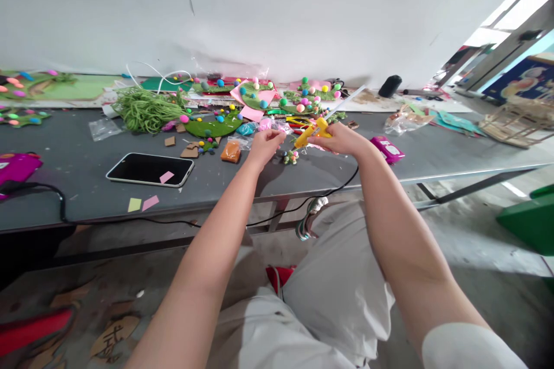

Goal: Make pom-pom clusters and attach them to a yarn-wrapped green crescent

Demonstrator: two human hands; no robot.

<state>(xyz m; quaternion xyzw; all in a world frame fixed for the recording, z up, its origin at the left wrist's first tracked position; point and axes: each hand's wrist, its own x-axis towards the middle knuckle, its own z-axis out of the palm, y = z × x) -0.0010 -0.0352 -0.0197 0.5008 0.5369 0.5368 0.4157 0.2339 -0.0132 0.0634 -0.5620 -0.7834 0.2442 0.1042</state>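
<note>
My right hand (341,139) is closed round a yellow glue gun (310,132) whose nozzle points left; a white glue stick (346,101) juts from its back and a black cord (329,189) trails off the table edge. My left hand (266,143) pinches a small pink pompom (265,124) just left of the nozzle. A cluster of small coloured pompoms (291,157) lies on the dark table (64,179) below both hands.
A phone (150,169) lies face up at the left, paper scraps (142,204) beside it. Green cord (145,109), felt pieces with pompoms (259,98), an orange bag (231,151), a magenta packet (388,149) and a magenta glue gun (15,166) crowd the table.
</note>
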